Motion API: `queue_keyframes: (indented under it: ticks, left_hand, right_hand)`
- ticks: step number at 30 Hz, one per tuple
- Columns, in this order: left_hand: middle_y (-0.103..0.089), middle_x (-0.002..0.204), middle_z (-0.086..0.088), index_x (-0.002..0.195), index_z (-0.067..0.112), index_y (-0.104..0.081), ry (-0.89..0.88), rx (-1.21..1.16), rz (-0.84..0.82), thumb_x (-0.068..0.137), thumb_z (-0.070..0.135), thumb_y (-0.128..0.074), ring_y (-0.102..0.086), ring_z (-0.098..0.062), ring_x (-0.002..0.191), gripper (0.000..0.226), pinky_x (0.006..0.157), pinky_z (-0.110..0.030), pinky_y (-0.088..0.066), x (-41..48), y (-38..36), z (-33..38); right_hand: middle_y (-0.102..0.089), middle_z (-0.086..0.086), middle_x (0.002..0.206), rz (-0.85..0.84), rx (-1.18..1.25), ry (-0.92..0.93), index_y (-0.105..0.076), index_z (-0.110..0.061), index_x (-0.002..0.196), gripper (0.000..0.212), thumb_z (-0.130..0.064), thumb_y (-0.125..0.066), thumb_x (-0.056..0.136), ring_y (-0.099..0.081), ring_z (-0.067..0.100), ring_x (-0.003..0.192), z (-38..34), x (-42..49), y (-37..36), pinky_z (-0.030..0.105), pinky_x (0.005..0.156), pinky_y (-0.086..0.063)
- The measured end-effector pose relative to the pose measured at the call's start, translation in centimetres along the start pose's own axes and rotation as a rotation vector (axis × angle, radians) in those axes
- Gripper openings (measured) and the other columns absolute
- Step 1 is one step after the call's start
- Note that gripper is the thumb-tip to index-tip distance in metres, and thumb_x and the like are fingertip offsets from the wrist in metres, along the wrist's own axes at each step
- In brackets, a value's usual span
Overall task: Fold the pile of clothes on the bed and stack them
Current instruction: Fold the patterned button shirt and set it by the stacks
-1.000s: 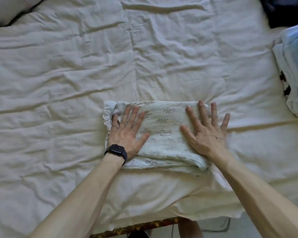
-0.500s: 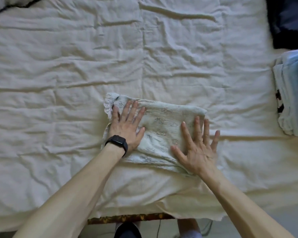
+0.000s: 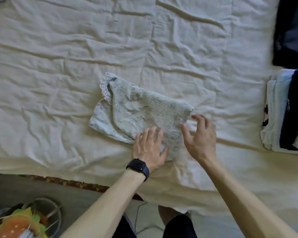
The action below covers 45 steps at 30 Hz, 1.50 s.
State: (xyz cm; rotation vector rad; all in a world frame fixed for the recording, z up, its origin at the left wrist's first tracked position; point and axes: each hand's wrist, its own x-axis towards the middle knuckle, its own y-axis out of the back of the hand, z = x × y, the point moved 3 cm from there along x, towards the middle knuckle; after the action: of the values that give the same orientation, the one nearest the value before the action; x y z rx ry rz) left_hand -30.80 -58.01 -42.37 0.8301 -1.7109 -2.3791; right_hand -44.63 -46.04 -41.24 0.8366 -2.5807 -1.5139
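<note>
A folded pale garment (image 3: pixel 136 110) with a small grey print and a lace-trimmed edge lies on the cream bed cover (image 3: pixel 58 66) near the bed's front edge. My left hand (image 3: pixel 149 148), with a black watch on its wrist, lies flat on the garment's near right corner, fingers straight. My right hand (image 3: pixel 200 136) hovers at the garment's right edge, fingers loosely bent and spread, thumb near the cloth; it holds nothing that I can see.
A stack of folded clothes (image 3: pixel 282 114), white, pale blue and dark, sits at the bed's right edge. A dark garment (image 3: pixel 292 31) lies beyond it at the top right. On the floor at the lower left stands a wire basket (image 3: pixel 41 215) with colourful items.
My left hand has slid from the garment's left side to its near right corner. My right hand has lifted off the cloth to its right edge. The view has shifted left and back.
</note>
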Motion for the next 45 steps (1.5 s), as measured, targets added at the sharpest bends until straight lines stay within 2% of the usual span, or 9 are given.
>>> queue_keyframes:
  ticks: [3,7,14,22,26,32,36,41,45]
  left_hand:
    - [-0.04,0.138,-0.008,0.146,0.019,-0.037,0.187,-0.091,-0.224,0.089,0.068,-0.044,-0.038,-0.031,0.126,0.076,0.098,-0.045,-0.037,-1.7,-1.7,5.5]
    - [-0.028,0.148,-0.01,0.154,0.019,-0.019,0.334,-0.093,-0.27,0.094,0.053,-0.055,-0.027,-0.033,0.138,0.077,0.105,-0.045,-0.04,-2.0,-3.7,7.1]
    - [-0.07,0.088,0.007,0.104,0.03,-0.077,0.167,0.21,-0.092,0.065,0.027,-0.081,-0.068,-0.01,0.078,0.039,0.047,-0.023,-0.051,-2.4,-2.0,5.3]
    - [-0.073,0.073,0.007,0.111,0.023,-0.077,-0.007,0.437,-0.21,0.072,0.015,-0.06,-0.07,-0.003,0.067,0.043,0.048,-0.022,-0.051,-1.6,0.0,6.0]
    - [-0.065,0.12,-0.014,0.147,0.011,-0.039,0.045,0.009,-0.3,0.094,-0.002,-0.039,-0.066,-0.038,0.102,0.055,0.075,-0.044,-0.052,-1.5,-0.2,4.7]
    - [-0.075,0.091,0.008,0.119,0.037,-0.068,0.398,-0.83,0.039,0.09,0.02,-0.055,-0.069,-0.015,0.081,0.036,0.065,-0.018,-0.051,-4.5,4.1,-0.1]
    - [-0.074,0.081,0.006,0.096,0.041,-0.069,0.576,-1.359,0.125,0.09,0.012,-0.057,-0.066,-0.016,0.057,0.031,0.061,-0.038,-0.06,-4.2,6.9,-5.0]
    - [-0.077,0.087,-0.001,0.105,0.023,-0.074,0.904,-1.571,0.289,0.092,0.006,-0.058,-0.073,-0.02,0.079,0.026,0.065,-0.033,-0.06,-3.4,7.1,-14.0]
    - [-0.071,0.087,-0.002,0.115,0.017,-0.067,0.98,-1.311,0.145,0.096,0.01,-0.052,-0.067,-0.023,0.076,0.026,0.073,-0.039,-0.059,-2.9,4.3,-19.1]
  right_hand:
    - [-0.049,0.01,0.142,-0.257,0.233,-0.18,-0.039,-0.018,0.149,0.07,-0.052,-0.065,0.093,-0.051,0.027,0.127,0.1,5.3,0.4,0.045,0.106,-0.045]
    - [-0.066,0.012,0.115,-0.557,0.251,-0.267,-0.057,-0.014,0.126,0.05,-0.05,-0.069,0.093,-0.067,0.029,0.102,0.9,8.3,-0.8,0.041,0.08,-0.055]
    - [-0.072,0.017,0.108,-0.57,0.477,-0.37,-0.062,-0.004,0.111,0.035,-0.032,-0.072,0.094,-0.072,0.034,0.098,1.9,9.4,-1.9,0.053,0.086,-0.061]
    - [-0.074,0.017,0.102,-0.56,0.492,-0.446,-0.068,-0.003,0.098,0.025,-0.027,-0.073,0.094,-0.075,0.03,0.09,2.3,9.2,-1.1,0.047,0.082,-0.063]
    - [-0.075,0.016,0.094,-0.464,0.392,-0.457,-0.066,-0.008,0.084,0.028,-0.034,-0.074,0.089,-0.075,0.031,0.085,0.7,9.1,0.2,0.048,0.08,-0.063]
    - [-0.069,-0.004,0.065,-0.301,0.07,-0.208,-0.051,-0.019,0.096,0.029,-0.043,-0.054,0.079,-0.067,0.015,0.045,-8.3,8.9,3.8,0.034,0.053,-0.055]
    - [-0.068,0.003,0.084,-0.387,-0.025,-0.09,-0.05,-0.026,0.116,0.032,-0.037,-0.048,0.086,-0.073,0.022,0.063,-16.4,11.5,2.5,0.036,0.062,-0.061]
    - [-0.073,0.004,0.063,-0.573,0.109,-0.307,-0.07,-0.012,0.098,0.031,-0.041,-0.068,0.087,-0.07,0.016,0.05,-23.1,15.2,-3.0,0.034,0.055,-0.063]
    - [-0.07,0.011,0.102,-0.701,0.235,-0.337,-0.068,-0.008,0.11,0.046,-0.041,-0.082,0.081,-0.076,0.022,0.067,-25.1,16.7,-8.0,0.034,0.061,-0.063]
